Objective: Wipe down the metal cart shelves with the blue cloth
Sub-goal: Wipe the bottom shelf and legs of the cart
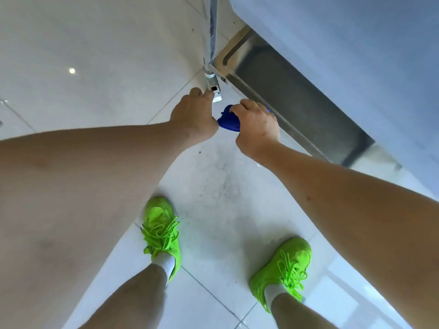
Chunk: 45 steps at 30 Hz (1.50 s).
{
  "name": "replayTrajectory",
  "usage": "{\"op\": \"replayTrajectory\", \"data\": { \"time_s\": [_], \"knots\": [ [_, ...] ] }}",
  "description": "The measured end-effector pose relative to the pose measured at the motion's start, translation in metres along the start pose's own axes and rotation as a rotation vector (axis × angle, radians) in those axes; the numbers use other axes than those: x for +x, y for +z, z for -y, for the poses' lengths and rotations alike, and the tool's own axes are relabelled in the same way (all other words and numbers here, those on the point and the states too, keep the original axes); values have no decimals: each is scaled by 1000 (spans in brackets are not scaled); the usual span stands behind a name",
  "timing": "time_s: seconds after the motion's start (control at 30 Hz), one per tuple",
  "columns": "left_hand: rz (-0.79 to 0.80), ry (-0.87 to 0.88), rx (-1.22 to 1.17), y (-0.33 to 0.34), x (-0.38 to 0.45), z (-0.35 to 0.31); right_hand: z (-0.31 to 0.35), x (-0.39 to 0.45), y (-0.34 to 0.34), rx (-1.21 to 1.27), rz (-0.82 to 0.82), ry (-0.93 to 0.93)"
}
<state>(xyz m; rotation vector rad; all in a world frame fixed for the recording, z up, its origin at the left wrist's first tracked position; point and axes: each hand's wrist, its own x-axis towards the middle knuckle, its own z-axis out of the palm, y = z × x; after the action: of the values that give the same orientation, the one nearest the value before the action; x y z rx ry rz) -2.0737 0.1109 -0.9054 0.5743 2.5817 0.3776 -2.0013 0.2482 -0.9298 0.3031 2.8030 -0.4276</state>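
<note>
The metal cart stands to my right; its lower shelf (280, 86) shows as a shiny steel tray under the pale upper shelf (344, 32). My right hand (257, 125) is closed around the bunched blue cloth (226, 121), held low at the front edge of the lower shelf. My left hand (193, 112) reaches down beside it, fingers at the cart's corner caster (213, 90) below the upright leg (212, 32). What the left fingertips touch is hidden.
Glossy white floor tiles (95, 55) surround the cart, with scuff marks in front of my feet. My two bright green shoes (161, 233) (285, 269) stand on the tiles near the bottom of the view.
</note>
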Motion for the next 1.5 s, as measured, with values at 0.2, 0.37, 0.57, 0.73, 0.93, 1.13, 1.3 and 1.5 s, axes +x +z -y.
{"op": "replayTrajectory", "data": {
  "time_s": [0.2,0.37,0.57,0.73,0.93,1.13,1.3,1.5],
  "knots": [
    [23,-25,-9,-86,-63,-23,44,-60,-89,46,56,38],
    [-9,10,7,-166,-103,-49,67,-103,-168,79,49,90],
    [-27,97,48,-254,-150,-100,87,-161,-267,189,-5,157],
    [-53,192,110,-316,-168,-159,78,-211,-348,324,-116,272],
    [-70,352,135,-353,-170,-273,22,-266,-427,414,-246,412],
    [-53,543,209,-357,-177,-404,-60,-318,-497,415,-526,530],
    [-76,672,213,-344,-183,-512,-152,-365,-537,377,-658,653],
    [-55,754,241,-301,-188,-605,-241,-400,-551,431,-671,753]
  ]
}}
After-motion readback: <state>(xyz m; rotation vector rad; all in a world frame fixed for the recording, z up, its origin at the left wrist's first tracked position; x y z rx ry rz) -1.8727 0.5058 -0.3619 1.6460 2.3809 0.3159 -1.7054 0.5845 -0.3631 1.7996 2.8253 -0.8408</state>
